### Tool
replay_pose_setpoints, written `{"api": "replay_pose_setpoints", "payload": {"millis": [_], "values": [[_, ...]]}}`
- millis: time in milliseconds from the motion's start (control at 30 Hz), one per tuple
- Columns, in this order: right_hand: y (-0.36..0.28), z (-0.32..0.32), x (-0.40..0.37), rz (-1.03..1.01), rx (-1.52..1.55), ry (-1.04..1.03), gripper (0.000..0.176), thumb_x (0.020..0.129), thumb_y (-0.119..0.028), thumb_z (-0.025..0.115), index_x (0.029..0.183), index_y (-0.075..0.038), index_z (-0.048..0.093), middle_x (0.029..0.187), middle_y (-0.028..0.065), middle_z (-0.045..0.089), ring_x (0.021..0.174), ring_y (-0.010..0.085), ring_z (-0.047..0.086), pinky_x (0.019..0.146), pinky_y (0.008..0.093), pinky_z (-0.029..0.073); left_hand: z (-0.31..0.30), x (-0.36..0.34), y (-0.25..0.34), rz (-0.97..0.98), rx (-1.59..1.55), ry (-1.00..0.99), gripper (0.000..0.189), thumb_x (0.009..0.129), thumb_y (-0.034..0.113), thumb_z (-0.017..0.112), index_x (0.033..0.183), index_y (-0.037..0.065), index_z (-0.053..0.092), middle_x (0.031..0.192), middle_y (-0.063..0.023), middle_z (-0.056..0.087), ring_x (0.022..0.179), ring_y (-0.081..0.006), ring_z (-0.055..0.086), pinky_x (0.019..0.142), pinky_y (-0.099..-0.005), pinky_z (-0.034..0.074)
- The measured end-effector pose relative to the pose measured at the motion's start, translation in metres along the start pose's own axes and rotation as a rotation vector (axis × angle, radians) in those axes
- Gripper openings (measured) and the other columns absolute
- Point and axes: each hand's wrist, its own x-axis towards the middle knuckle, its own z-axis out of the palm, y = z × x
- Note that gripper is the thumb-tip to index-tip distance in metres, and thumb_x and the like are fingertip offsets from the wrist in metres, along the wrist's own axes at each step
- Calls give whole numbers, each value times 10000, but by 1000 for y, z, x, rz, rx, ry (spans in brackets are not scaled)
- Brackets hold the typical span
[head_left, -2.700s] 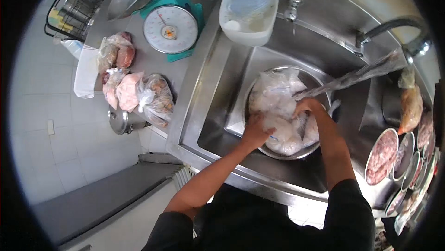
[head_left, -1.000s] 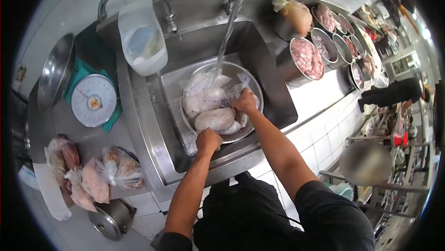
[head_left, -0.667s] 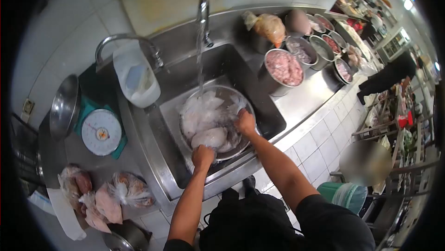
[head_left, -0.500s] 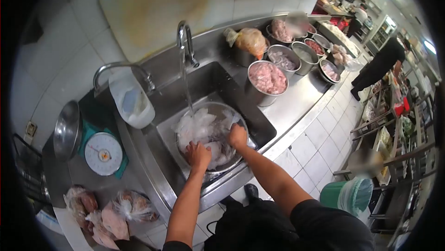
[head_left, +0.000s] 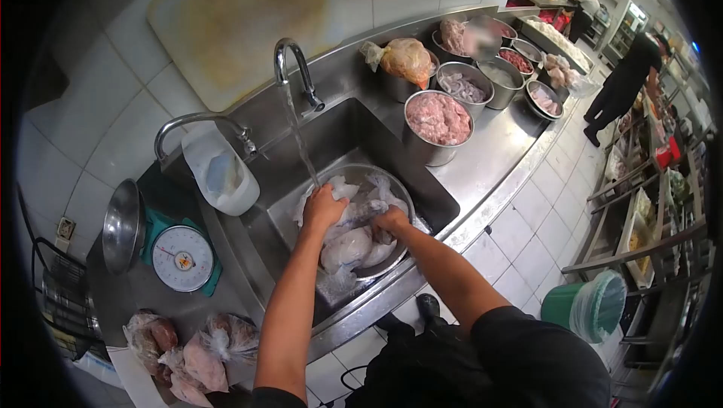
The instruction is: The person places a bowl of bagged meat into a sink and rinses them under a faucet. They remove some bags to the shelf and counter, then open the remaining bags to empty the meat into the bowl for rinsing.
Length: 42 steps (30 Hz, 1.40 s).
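Standing in a kitchen with white-tiled walls [head_left: 90,99], at a long stainless-steel worktop [head_left: 482,182] with a deep rectangular sink [head_left: 422,197] let into it. Bending over a round stainless-steel basin [head_left: 393,260] with clear plastic bags of whitish contents [head_left: 348,248] crowded inside it. Using the basin beneath an arched chrome faucet [head_left: 290,69], presumably to bring the bags under the running stream, and down in the sink, probably to contain splashes. Resting the left hand [head_left: 324,207] on the bags beside where the stream lands, perhaps to steady them; cannot tell, with fingertips hidden, whether closed on anything. Bending the right hand [head_left: 392,221] against crumpled bagging at the basin's right; cannot confirm a closed grip there either. Compared with half a second ago, reaching farther toward the faucet with the left hand, leaving the front bag uncovered, with the right hand at much the same side.
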Motion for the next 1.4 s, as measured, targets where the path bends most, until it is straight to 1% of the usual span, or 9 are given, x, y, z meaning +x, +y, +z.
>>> {"api": "replay_pose_setpoints", "payload": {"millis": [233, 367, 567, 700, 933, 1033, 1067, 1267, 1400], "values": [[-12, -55, -82, 76, 643, -85, 181, 553, -74, 733, 718, -18, 686, 800, 118, 648, 704, 277, 624, 592, 424, 538, 7, 19, -18, -6, -140, -86, 655, 760, 351, 702, 1278, 6, 500, 1243, -219, 557, 1181, -339, 519, 991, -390, 406], [-2, -95, -127, 18, 790, -162, 113, 705, -92, 639, 750, 8, 666, 790, 106, 640, 670, 236, 623, 561, 353, 520, 20, 29, -35, -14, -200, -102, 728, 752, 379, 697, 1302, -38, 465, 1284, -241, 523, 1204, -337, 509, 1002, -378, 402], [48, -160, -197, 73, 1023, -206, 271, 702, -83, 629, 950, 26, 617, 866, 103, 633, 745, 198, 618, 644, 282, 514, 16, 36, -34, -50, -209, -166, 708, 754, 372, 696, 1279, -55, 487, 1288, -255, 513, 1208, -333, 507, 1009, -373, 395], [74, -188, -226, -11, 1141, -98, 473, 721, -97, 603, 1158, 64, 525, 1057, 160, 622, 885, 269, 634, 775, 356, 536, 12, 34, -30, -68, -150, -141, 676, 763, 369, 691, 1271, -35, 500, 1300, -232, 512, 1217, -333, 497, 1015, -380, 388], [105, -233, -149, -219, 1396, 248, 583, 822, -212, 688, 1254, 66, 412, 1152, 209, 569, 1011, 299, 617, 856, 394, 553, 23, 45, -41, -91, -56, -207, 728, 766, 404, 694, 1312, -23, 473, 1345, -207, 483, 1250, -316, 467, 1039, -352, 362], [68, -245, -149, 75, 1372, 451, 596, 825, -227, 693, 1260, 59, 401, 1118, 221, 579, 960, 289, 640, 837, 383, 561, 30, 48, -41, -114, -68, -172, 703, 768, 396, 692, 1307, -5, 486, 1330, -203, 499, 1241, -315, 476, 1030, -352, 373], [48, -241, -160, 89, 1307, 446, 625, 856, -219, 638, 1301, 117, 356, 1180, 310, 507, 959, 300, 615, 752, 328, 552, 29, 48, -38, -126, -67, -198, 688, 771, 389, 686, 1300, -3, 489, 1321, -205, 504, 1232, -321, 483, 1025, -363, 380], [-5, -167, -135, -88, 791, -221, 408, 871, -189, 581, 1197, 51, 526, 993, 156, 641, 780, 203, 632, 725, 303, 528, 41, 49, -50, -210, -18, -212, 687, 764, 390, 695, 1313, 36, 485, 1274, -212, 540, 1187, -329, 519, 989, -369, 410], [-28, -91, -50, -341, 373, -259, 343, 793, -169, 657, 1049, 57, 627, 981, 165, 659, 834, 250, 650, 755, 331, 516, 56, 50, -55, -280, -64, -204, 679, 752, 369, 705, 1302, 38, 485, 1254, -223, 546, 1176, -337, 523, 986, -379, 417]]}}
